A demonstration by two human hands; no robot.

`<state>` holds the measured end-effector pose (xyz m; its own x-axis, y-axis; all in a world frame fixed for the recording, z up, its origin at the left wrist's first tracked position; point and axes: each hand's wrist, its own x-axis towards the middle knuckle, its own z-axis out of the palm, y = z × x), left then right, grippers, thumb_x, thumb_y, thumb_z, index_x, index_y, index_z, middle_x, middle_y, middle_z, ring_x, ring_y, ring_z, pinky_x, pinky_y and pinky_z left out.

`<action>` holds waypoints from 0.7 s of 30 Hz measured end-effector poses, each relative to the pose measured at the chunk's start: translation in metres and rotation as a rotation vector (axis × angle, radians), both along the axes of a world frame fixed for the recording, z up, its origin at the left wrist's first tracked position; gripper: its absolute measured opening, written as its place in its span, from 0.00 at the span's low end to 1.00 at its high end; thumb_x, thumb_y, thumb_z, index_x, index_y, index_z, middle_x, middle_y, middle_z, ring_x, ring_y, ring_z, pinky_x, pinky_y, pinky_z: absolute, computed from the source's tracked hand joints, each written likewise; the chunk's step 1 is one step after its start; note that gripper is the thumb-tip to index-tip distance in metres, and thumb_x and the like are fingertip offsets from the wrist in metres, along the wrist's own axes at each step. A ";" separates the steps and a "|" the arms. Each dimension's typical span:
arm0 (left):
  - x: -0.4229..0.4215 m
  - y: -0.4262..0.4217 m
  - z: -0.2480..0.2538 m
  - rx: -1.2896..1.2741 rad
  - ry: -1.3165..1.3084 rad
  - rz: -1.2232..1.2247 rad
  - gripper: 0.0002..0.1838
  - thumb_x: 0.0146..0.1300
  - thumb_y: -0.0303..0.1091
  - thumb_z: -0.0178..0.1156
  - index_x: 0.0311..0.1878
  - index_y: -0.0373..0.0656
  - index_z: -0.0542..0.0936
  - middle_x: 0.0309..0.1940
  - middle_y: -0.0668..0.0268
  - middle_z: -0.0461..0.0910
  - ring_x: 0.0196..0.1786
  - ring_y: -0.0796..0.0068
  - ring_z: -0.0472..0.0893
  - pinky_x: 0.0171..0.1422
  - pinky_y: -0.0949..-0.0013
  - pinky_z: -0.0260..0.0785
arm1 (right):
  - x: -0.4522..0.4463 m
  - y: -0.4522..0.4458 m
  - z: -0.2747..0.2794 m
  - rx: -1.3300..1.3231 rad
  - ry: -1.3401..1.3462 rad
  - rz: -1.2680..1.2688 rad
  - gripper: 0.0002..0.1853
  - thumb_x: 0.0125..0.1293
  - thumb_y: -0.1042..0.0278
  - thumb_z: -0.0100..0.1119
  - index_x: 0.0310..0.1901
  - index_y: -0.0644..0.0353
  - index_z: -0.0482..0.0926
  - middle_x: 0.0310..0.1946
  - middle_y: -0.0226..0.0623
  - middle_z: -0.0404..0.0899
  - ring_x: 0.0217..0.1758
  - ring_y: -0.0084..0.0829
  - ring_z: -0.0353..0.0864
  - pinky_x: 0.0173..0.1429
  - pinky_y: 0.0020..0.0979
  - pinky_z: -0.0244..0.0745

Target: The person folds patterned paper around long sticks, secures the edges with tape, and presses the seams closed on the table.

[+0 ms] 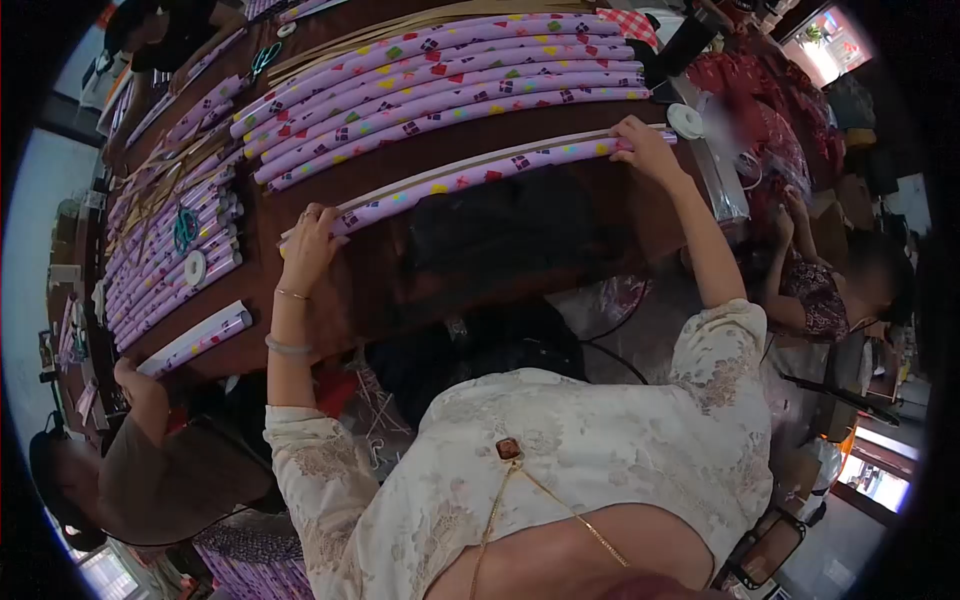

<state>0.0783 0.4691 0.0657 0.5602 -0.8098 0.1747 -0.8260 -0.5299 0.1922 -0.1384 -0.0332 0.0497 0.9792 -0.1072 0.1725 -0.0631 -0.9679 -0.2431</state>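
Observation:
A long roll of purple patterned wrapping paper (pixel 480 178) lies across the dark table in front of me, a plain lengthwise strip showing along its upper side. Around its left end, the fingers of my left hand (pixel 310 245) are closed. My right hand (pixel 648 152) grips the roll near its right end, fingers curled over the top. Just beyond lies a row of several similar purple rolls (pixel 450 95), side by side. A white tape roll (pixel 685 121) rests close to the right end of the held roll.
To the left are more stacked rolls (pixel 170 265), teal scissors (pixel 186 230) and another tape roll (pixel 195 267). A co-worker's hand (pixel 135 380) holds a roll (pixel 205 338) at lower left. Another person (pixel 820 290) works at right beside red plastic-wrapped goods (pixel 740 110).

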 end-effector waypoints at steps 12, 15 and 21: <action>0.013 0.004 -0.033 0.211 -0.280 0.028 0.09 0.58 0.29 0.48 0.42 0.39 0.69 0.39 0.57 0.74 0.46 0.59 0.73 0.51 0.60 0.66 | 0.018 0.003 -0.004 -0.014 -0.065 0.023 0.19 0.42 0.61 0.67 0.37 0.56 0.74 0.36 0.36 0.71 0.42 0.41 0.73 0.44 0.39 0.70; 0.013 0.008 -0.038 0.149 -0.299 0.011 0.10 0.57 0.28 0.49 0.43 0.38 0.69 0.40 0.57 0.74 0.47 0.58 0.73 0.51 0.61 0.66 | 0.022 0.005 -0.009 -0.041 -0.005 -0.038 0.21 0.41 0.59 0.68 0.38 0.54 0.74 0.36 0.35 0.70 0.42 0.39 0.74 0.43 0.39 0.70; -0.002 0.009 -0.040 0.139 -0.351 0.076 0.10 0.57 0.26 0.48 0.43 0.37 0.69 0.43 0.57 0.72 0.47 0.58 0.73 0.51 0.60 0.66 | 0.016 0.015 -0.009 -0.215 -0.105 -0.090 0.20 0.40 0.55 0.68 0.35 0.51 0.75 0.34 0.31 0.69 0.43 0.34 0.71 0.41 0.36 0.65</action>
<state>0.0765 0.4783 0.0253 0.5454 -0.7976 0.2574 -0.7861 -0.5934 -0.1732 -0.1229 -0.0184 0.0408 0.9427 -0.1433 0.3013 -0.1371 -0.9897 -0.0417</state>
